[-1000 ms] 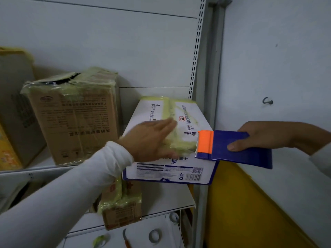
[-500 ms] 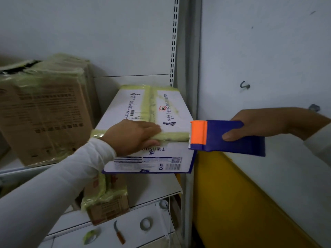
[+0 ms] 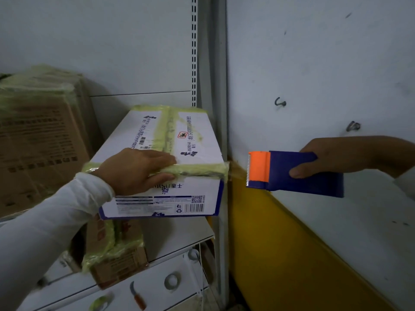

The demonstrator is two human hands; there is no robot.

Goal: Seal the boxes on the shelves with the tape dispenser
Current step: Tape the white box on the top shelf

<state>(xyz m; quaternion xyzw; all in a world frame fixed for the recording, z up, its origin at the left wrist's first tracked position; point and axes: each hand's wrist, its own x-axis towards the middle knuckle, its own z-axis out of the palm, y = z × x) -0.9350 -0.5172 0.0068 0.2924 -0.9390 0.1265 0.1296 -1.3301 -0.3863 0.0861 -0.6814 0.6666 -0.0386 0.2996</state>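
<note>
Pulled rightward, one tape dispenser (image 3: 294, 171) gripped by right hand (image 3: 332, 158); flat left hand (image 3: 137, 169) presses one white box (image 3: 195, 140).

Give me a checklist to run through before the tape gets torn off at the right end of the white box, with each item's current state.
1. Left hand presses the tape down on the white box's front top edge: ok.
2. Right hand grips the tape dispenser: ok.
3. Dispenser is clear of the box, off its right end: ok.
4. Tape strip runs along the edge to the right corner: ok.
5. Tape between the corner and the toothed blade is taut: cannot tell, it only shows as a faint blurred film.
6. Box sits fully on the shelf: not ok, its front overhangs the shelf edge.
</note>
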